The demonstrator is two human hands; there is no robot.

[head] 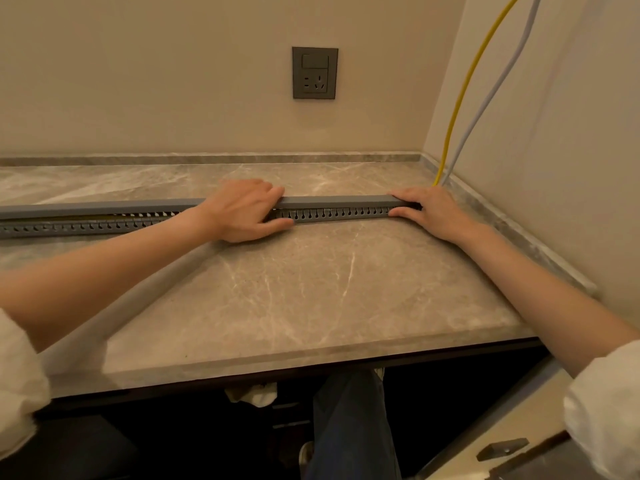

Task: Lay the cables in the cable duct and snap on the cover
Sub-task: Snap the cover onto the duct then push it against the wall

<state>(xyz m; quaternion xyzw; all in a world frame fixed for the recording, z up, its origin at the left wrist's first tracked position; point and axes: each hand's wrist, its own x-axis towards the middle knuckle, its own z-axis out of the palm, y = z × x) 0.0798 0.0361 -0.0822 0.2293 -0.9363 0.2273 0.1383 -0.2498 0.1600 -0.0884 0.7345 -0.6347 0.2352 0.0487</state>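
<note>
A: Lying lengthwise on the marble tabletop [311, 289], where is the slotted grey cable duct [332, 215]?

B: Near the back wall, with the cover [332, 201] seated at the right and lifted clear toward the left.

A: Grip state?

B: The left hand [247, 211] is clamped on cover and duct mid-length; the right hand [431, 211] clamps the right end. A yellow cable [460, 98] and a grey cable [485, 102] hang down into the corner behind the right end.
</note>
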